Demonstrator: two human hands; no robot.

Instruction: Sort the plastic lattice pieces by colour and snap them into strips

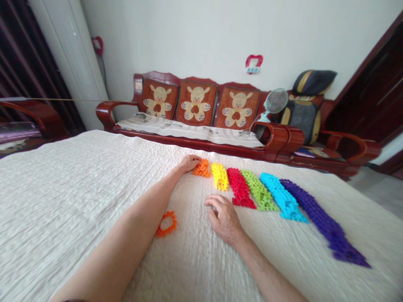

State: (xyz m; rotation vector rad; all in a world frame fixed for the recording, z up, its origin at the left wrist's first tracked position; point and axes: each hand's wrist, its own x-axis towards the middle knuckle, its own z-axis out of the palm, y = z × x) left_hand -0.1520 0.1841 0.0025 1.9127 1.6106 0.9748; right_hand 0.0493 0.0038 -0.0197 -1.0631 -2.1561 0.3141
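Rows of plastic interlocking tiles lie side by side on a cream quilted cover [63,188]: orange [202,168], yellow [219,176], red [241,188], green [260,191], cyan [282,202] and purple [324,224]. My left hand [188,162] reaches far out and its curled fingers touch the left end of the orange row. My right hand [224,218] rests palm down on the cover, fingers loosely bent, holding nothing, just short of the yellow and red rows. A single loose orange tile [166,224] lies beside my left forearm.
A red wooden sofa [201,138] with three animal-print cushions stands behind the covered surface. A small fan [274,102] and a dark pillow [313,82] sit at its right end. A dark door [378,92] is at the far right.
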